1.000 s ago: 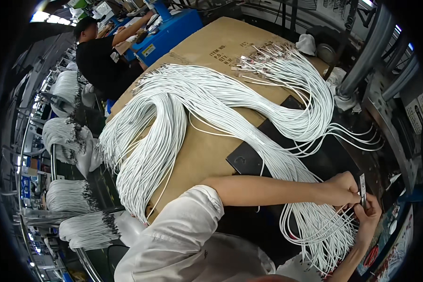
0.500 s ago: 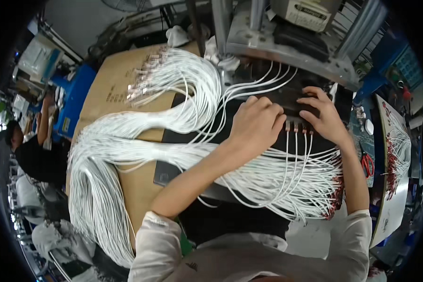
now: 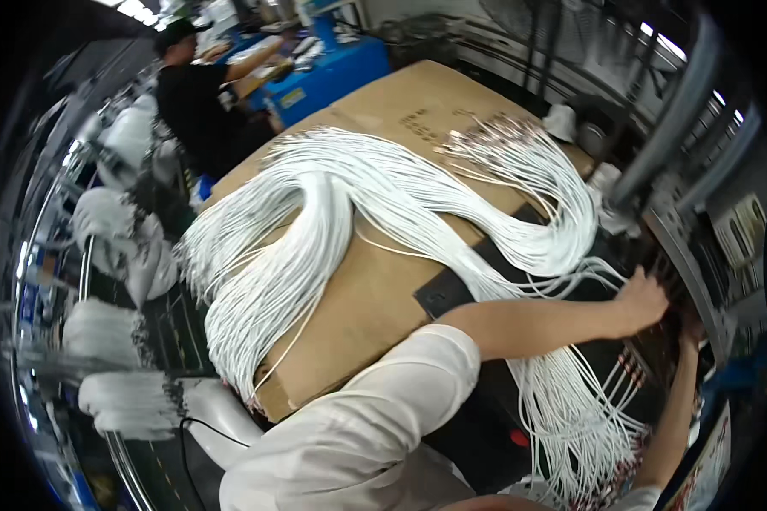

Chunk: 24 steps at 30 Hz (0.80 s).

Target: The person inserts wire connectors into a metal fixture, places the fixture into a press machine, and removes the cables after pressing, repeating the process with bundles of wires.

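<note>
A large bundle of white cables (image 3: pixel 332 213) lies in an S-curve across a cardboard-covered table (image 3: pixel 375 298). Its metal-tipped ends (image 3: pixel 494 136) fan out at the far side. More white cables (image 3: pixel 571 409) run over a black mat (image 3: pixel 452 294) toward a dark fixture at the right. My left hand (image 3: pixel 643 298), on a white-sleeved arm, reaches across to that fixture with its fingers curled on the cable ends. Just beyond it, my right hand (image 3: pixel 690 328) is mostly hidden at the fixture, and its grip is unclear.
A metal machine frame (image 3: pixel 682 145) rises at the right. A person in a black shirt (image 3: pixel 196 102) works at a blue bench (image 3: pixel 332 72) at the back left. Racks at the left hold several more white cable bundles (image 3: pixel 119 324).
The view has swung left, so the hands now sit at the right edge. Both hands stay at the dark fixture with the cable ends.
</note>
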{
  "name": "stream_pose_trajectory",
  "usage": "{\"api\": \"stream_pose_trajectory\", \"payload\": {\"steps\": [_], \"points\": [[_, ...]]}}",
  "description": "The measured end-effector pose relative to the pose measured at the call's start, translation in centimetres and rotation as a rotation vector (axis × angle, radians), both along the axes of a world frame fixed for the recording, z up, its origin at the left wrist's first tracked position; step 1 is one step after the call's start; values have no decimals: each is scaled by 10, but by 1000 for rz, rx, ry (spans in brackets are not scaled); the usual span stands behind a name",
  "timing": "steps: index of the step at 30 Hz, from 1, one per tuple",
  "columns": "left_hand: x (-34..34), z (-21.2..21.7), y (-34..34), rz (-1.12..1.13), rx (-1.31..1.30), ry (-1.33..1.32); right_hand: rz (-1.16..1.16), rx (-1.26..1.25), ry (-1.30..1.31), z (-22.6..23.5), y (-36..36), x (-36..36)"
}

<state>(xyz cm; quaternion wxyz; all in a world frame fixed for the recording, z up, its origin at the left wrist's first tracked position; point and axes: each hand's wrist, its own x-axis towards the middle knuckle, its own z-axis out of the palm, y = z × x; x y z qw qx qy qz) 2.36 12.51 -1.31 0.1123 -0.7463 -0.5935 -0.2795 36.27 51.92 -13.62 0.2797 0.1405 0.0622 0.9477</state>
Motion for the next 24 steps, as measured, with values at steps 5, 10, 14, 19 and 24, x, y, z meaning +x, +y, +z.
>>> {"api": "stream_pose_trajectory", "payload": {"steps": [5, 10, 14, 19, 24], "points": [[-36, -55, -10, 23, 109, -91, 650, -1197, 664, -56, -47, -92], [-31, -5, -39, -319, -117, -469, 806, -1948, 1424, 47, -195, -106], [-158, 49, -130, -524, 379, -380, 810, -2130, 2015, 132, -335, -144], [-306, 33, -111, 834, -26, -426, 972, -2216, 1459, 129, -335, -146], [-160, 32, -160, 98, 213, -255, 889, -2631, 2179, 152, -370, -190]]}}
